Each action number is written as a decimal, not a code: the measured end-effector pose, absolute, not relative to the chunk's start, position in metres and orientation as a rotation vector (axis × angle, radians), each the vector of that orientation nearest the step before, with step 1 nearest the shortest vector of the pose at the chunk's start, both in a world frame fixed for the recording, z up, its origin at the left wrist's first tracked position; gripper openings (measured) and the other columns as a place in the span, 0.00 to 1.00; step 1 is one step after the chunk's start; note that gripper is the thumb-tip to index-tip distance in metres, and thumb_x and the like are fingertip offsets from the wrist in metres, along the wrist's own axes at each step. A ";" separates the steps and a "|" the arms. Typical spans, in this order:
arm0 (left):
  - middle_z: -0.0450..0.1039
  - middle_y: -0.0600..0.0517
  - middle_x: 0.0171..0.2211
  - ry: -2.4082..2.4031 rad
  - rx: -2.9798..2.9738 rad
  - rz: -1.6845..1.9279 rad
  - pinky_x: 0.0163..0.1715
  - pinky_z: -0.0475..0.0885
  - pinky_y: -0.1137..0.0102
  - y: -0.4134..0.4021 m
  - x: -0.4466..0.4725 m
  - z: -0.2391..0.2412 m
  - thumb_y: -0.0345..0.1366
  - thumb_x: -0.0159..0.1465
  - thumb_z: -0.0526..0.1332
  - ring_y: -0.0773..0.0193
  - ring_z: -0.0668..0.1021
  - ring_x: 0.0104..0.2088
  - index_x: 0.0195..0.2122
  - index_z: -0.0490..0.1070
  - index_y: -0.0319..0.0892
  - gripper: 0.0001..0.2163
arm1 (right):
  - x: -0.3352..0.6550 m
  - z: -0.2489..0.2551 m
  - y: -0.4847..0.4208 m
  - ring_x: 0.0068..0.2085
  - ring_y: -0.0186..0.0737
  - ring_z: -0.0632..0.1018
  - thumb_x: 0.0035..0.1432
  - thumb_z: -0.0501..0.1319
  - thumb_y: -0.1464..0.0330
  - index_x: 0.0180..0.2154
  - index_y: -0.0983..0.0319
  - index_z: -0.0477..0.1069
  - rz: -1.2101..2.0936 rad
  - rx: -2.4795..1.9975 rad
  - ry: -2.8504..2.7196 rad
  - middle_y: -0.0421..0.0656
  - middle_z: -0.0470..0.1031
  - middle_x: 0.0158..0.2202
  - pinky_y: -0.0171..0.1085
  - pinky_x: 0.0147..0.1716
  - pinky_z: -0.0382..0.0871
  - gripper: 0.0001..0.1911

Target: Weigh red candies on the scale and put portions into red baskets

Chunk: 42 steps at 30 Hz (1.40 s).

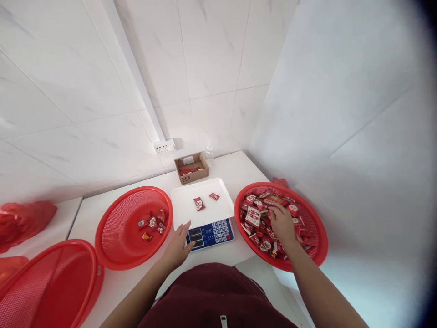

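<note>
My left hand [178, 246] has its fingers spread at the left front corner of a digital weighing scale [201, 238], holding nothing. On the scale's white pan [184, 200] lie a larger red candy packet [199, 203] and a smaller red packet [214, 196], apart from each other. To the right, my right hand [282, 223] reaches into a red plastic basket [321, 248] filled with red wrapped packets [253, 216]. Its fingers curl down together among them; whatever is under the fingertips is hidden. A second red basket [116, 223], left of the scale, holds several small packets [152, 223].
Behind the scale stands a small cardboard box [193, 175] with red packets inside, beside a clear plastic item [209, 156]. Another red basket [68, 278] is at the lower left, near a red plastic bag [27, 221]. A tiled wall with a power socket [164, 146] backs the white table [235, 165].
</note>
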<state>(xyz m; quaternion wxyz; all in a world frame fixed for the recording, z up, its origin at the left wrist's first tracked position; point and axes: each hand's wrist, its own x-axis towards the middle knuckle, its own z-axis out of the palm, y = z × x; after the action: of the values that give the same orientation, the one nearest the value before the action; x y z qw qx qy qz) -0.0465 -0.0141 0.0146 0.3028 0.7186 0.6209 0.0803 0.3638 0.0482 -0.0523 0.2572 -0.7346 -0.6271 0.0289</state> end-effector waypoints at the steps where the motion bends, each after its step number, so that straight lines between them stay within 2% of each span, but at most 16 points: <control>1: 0.58 0.43 0.64 1.650 1.899 0.210 0.63 0.55 0.55 -0.015 -0.046 0.015 0.38 0.62 0.54 0.51 0.58 0.66 0.66 0.53 0.41 0.30 | 0.361 -0.053 0.049 0.55 0.47 0.69 0.62 0.46 0.67 0.45 0.62 0.75 0.104 -1.951 -1.710 0.51 0.72 0.52 0.50 0.58 0.60 0.20; 3: 0.58 0.42 0.65 1.652 1.888 0.202 0.63 0.54 0.55 -0.016 -0.046 0.017 0.38 0.62 0.54 0.51 0.57 0.66 0.65 0.53 0.40 0.29 | 0.352 -0.054 0.049 0.56 0.48 0.68 0.62 0.48 0.62 0.47 0.63 0.74 0.172 -1.916 -1.767 0.53 0.71 0.53 0.49 0.58 0.60 0.21; 6: 0.57 0.42 0.65 1.636 1.876 0.204 0.63 0.54 0.55 -0.016 -0.045 0.019 0.37 0.62 0.54 0.51 0.56 0.67 0.66 0.53 0.40 0.29 | 0.334 -0.056 0.049 0.64 0.56 0.58 0.57 0.56 0.54 0.57 0.60 0.67 0.318 -2.027 -1.911 0.53 0.59 0.64 0.56 0.59 0.57 0.29; 8: 0.56 0.42 0.65 1.624 1.869 0.206 0.64 0.54 0.55 -0.017 -0.044 0.019 0.37 0.62 0.54 0.51 0.55 0.67 0.66 0.53 0.40 0.29 | 0.322 -0.058 0.049 0.67 0.62 0.49 0.52 0.60 0.52 0.61 0.56 0.61 0.409 -2.134 -2.004 0.50 0.51 0.68 0.63 0.58 0.54 0.36; 10: 0.56 0.42 0.65 1.618 1.862 0.213 0.64 0.54 0.55 -0.018 -0.044 0.018 0.37 0.62 0.54 0.52 0.55 0.67 0.66 0.53 0.41 0.30 | 0.316 -0.059 0.050 0.68 0.64 0.47 0.53 0.60 0.54 0.61 0.53 0.60 0.448 -2.195 -2.047 0.47 0.48 0.69 0.66 0.56 0.55 0.35; 13: 0.56 0.43 0.66 1.607 1.852 0.221 0.64 0.54 0.56 -0.021 -0.045 0.014 0.37 0.62 0.55 0.52 0.55 0.67 0.66 0.53 0.41 0.30 | 0.316 -0.060 0.053 0.66 0.57 0.55 0.57 0.54 0.63 0.57 0.57 0.66 0.411 -2.163 -2.025 0.49 0.59 0.65 0.60 0.55 0.60 0.25; 15: 0.55 0.43 0.66 1.600 1.847 0.215 0.64 0.53 0.56 -0.023 -0.045 0.012 0.37 0.62 0.55 0.52 0.56 0.67 0.66 0.53 0.41 0.30 | 0.322 -0.060 0.056 0.61 0.52 0.64 0.56 0.52 0.70 0.52 0.61 0.70 0.371 -2.076 -1.989 0.51 0.68 0.58 0.53 0.56 0.61 0.22; 17: 0.56 0.42 0.66 1.593 1.844 0.218 0.64 0.54 0.56 -0.025 -0.046 0.012 0.37 0.62 0.55 0.52 0.56 0.67 0.66 0.53 0.41 0.30 | 0.330 -0.059 0.056 0.56 0.48 0.70 0.55 0.51 0.72 0.48 0.64 0.73 0.352 -1.986 -1.910 0.52 0.74 0.52 0.48 0.56 0.62 0.20; 21: 0.56 0.42 0.65 1.587 1.824 0.223 0.64 0.54 0.56 -0.027 -0.048 0.013 0.36 0.62 0.55 0.52 0.57 0.66 0.66 0.53 0.40 0.30 | 0.345 -0.054 0.050 0.48 0.48 0.75 0.56 0.51 0.66 0.45 0.64 0.73 0.384 -1.953 -1.530 0.53 0.77 0.45 0.48 0.53 0.66 0.19; 25: 0.57 0.42 0.65 1.571 1.782 0.257 0.63 0.54 0.55 -0.026 -0.049 0.016 0.36 0.62 0.55 0.52 0.58 0.66 0.65 0.54 0.40 0.29 | 0.350 -0.040 0.041 0.44 0.52 0.77 0.51 0.58 0.56 0.44 0.63 0.73 0.505 -1.998 -1.035 0.52 0.79 0.41 0.52 0.50 0.67 0.22; 30: 0.61 0.42 0.63 1.496 1.578 0.462 0.63 0.55 0.55 -0.023 -0.037 0.026 0.39 0.60 0.60 0.50 0.63 0.63 0.62 0.59 0.44 0.28 | 0.316 -0.010 0.034 0.40 0.48 0.79 0.45 0.66 0.54 0.38 0.57 0.74 1.012 -1.569 -0.586 0.45 0.80 0.38 0.46 0.42 0.75 0.19; 32: 0.62 0.40 0.62 1.387 1.387 0.545 0.61 0.58 0.54 -0.022 -0.024 0.032 0.41 0.59 0.64 0.48 0.65 0.62 0.63 0.58 0.44 0.31 | 0.285 0.003 0.029 0.38 0.45 0.80 0.41 0.70 0.56 0.37 0.57 0.74 1.228 -1.404 -0.524 0.43 0.81 0.37 0.43 0.40 0.76 0.20; 35: 0.61 0.37 0.61 1.130 0.981 0.627 0.54 0.66 0.50 -0.020 -0.002 0.038 0.46 0.56 0.68 0.46 0.66 0.60 0.65 0.53 0.47 0.38 | 0.231 0.020 0.018 0.37 0.45 0.80 0.40 0.72 0.56 0.37 0.60 0.75 1.559 -1.285 -0.584 0.44 0.81 0.36 0.43 0.40 0.75 0.22; 38: 0.64 0.41 0.58 0.922 0.634 0.659 0.44 0.73 0.53 -0.020 0.013 0.034 0.47 0.53 0.71 0.49 0.74 0.52 0.62 0.55 0.53 0.38 | 0.184 0.027 0.003 0.39 0.46 0.80 0.41 0.72 0.55 0.41 0.61 0.75 1.737 -1.244 -0.722 0.47 0.81 0.38 0.44 0.41 0.74 0.26; 40: 0.71 0.45 0.49 0.901 0.472 0.721 0.39 0.75 0.60 -0.021 0.015 0.027 0.43 0.51 0.73 0.56 0.79 0.42 0.57 0.60 0.51 0.34 | 0.164 0.026 -0.004 0.41 0.47 0.80 0.41 0.71 0.54 0.43 0.61 0.75 1.775 -1.255 -0.814 0.47 0.81 0.40 0.44 0.41 0.74 0.28; 42: 0.75 0.49 0.40 0.934 0.366 0.786 0.34 0.76 0.65 -0.021 0.011 0.019 0.38 0.51 0.73 0.61 0.80 0.34 0.52 0.64 0.47 0.29 | 0.154 0.024 -0.008 0.41 0.47 0.80 0.41 0.71 0.52 0.44 0.60 0.74 1.812 -1.270 -0.866 0.47 0.80 0.41 0.44 0.39 0.74 0.30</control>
<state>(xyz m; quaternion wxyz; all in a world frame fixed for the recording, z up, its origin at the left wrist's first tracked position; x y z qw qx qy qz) 0.0108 -0.0213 0.0191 0.8039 0.1710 0.4359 0.3668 0.1540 -0.0078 0.0238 0.3735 -0.4957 -0.3380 0.7075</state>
